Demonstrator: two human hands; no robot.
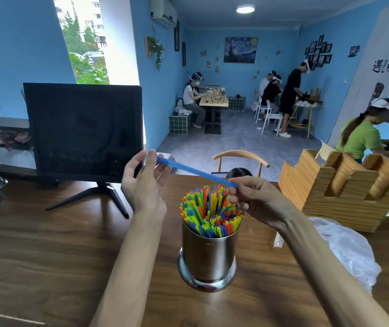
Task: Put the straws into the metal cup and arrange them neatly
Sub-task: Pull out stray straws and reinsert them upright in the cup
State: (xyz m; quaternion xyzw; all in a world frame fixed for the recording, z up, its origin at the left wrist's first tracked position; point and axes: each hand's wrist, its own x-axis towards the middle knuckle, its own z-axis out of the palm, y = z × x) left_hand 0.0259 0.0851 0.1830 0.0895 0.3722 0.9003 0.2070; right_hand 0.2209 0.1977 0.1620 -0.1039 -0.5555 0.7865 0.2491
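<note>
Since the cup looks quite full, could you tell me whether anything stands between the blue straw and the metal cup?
Nothing separate does. The blue straw, pinched by the left hand and right hand, hangs above the metal cup, but packed straws fill its mouth.

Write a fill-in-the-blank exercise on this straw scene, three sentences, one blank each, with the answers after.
1. Both the left hand and the right hand hold a single straw coloured ____ above the table.
2. The bundle of coloured straws stands in a cup made of ____.
3. The crumpled plastic bag lies to the ____ of the metal cup.

Missing words: blue; metal; right
</note>
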